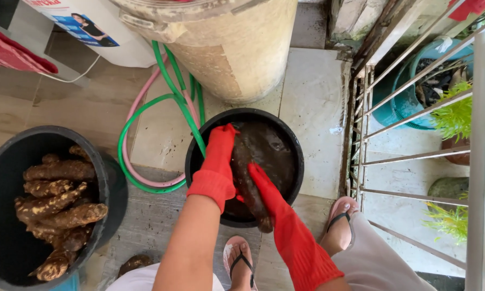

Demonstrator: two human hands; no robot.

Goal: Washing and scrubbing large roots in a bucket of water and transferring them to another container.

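While both gloved hands work inside it, the black basin of muddy brown water sits at centre on the tiled floor, between the person's two sandalled feet and the large drum above it. Largest in view, the beige drum stands at top centre, its side bearing a darker rectangular patch like a worn label. To its left leans a white, rounded container carrying a small blue rectangular label with a pictured figure; a red cloth hangs at far left. At lower left a black bucket holds a heap of brown, soil-crusted roots, well apart from the basin. Green and pink hoses loop between bucket and basin, the green one touching the basin's left rim. A metal railing closes the right side, with a teal pot and green plants beyond. Within the basin, one long dark root lies lengthwise, its lower end over the near rim. The left hand, in a red glove, is curled around the root's upper left side; the right hand, also red-gloved, lies pressed flat along its right flank, fingers together
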